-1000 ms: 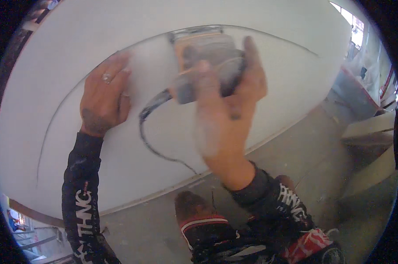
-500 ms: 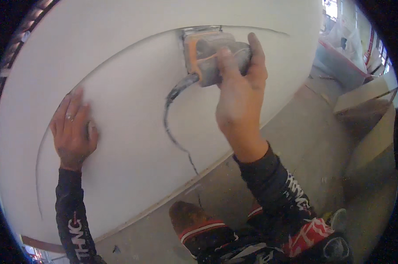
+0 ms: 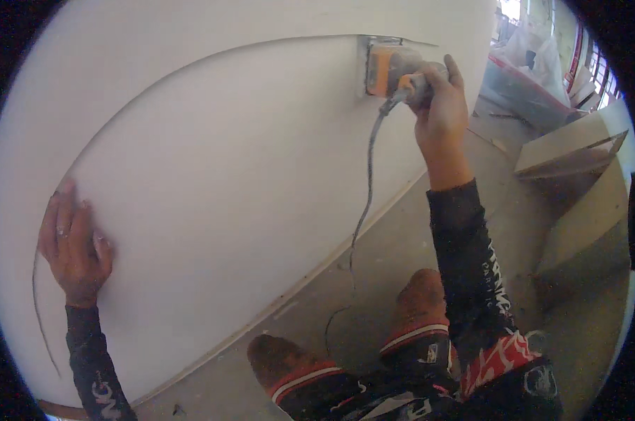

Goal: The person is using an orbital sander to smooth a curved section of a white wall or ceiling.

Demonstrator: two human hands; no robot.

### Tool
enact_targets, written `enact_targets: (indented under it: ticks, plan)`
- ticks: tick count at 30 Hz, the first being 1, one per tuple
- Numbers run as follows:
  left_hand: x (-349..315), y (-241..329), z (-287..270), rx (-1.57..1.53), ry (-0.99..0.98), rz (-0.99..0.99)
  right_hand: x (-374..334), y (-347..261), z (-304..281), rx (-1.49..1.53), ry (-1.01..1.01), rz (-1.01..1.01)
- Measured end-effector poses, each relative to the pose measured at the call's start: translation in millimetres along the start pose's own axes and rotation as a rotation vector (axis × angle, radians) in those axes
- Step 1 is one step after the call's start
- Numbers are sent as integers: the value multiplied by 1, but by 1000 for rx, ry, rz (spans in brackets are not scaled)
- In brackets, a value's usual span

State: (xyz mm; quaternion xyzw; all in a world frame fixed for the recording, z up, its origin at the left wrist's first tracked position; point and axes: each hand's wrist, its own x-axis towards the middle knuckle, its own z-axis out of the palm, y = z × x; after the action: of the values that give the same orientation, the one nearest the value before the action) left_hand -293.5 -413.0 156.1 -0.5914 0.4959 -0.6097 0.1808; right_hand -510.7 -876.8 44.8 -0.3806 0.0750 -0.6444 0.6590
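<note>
In front of me stretches a large white panel (image 3: 219, 175) with a long curved edge line across it. My right hand (image 3: 442, 105) is wrapped round the grip of an orange and grey electric sander (image 3: 384, 70). The sander's flat pad lies against the panel at the upper right end of the curve. From its grip a dark power cord (image 3: 370, 168) hangs down past the panel's lower edge. On the far left, my left hand (image 3: 74, 249) rests flat on the panel beside the curve, fingers stretched out and holding nothing.
Beyond the panel at the right stand a bin with a red rim (image 3: 524, 84), filled with clear plastic bags, and pale angled boards (image 3: 577, 147). Grey floor (image 3: 402, 238) runs below the panel's lower edge. My knees are close beneath it.
My right hand has carried the sander rightward along the curve, and the cord has swung with it. In the picture, my left hand sits farther left and lower on the panel.
</note>
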Motion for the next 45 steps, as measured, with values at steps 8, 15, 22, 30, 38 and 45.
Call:
enact_targets:
  ticks: [8,15,22,30,38,45]
  plan:
    - [197,133,-11,72,15,30,252,-41,-217,-23,53,-22]
    - [418,282,-28,30,36,74,499,-95,-437,-41,93,-18]
    - [628,420,-55,98,-56,-17,735,-154,-606,-57,65,47]
    - [898,609,-106,52,-7,-3,858,-292,-738,-26,43,36]
    - [928,663,-121,6,40,-100,730,-307,-669,-122,-144,-119]
    - [928,695,-125,-116,67,-188,650,-324,-634,-227,-164,-140]
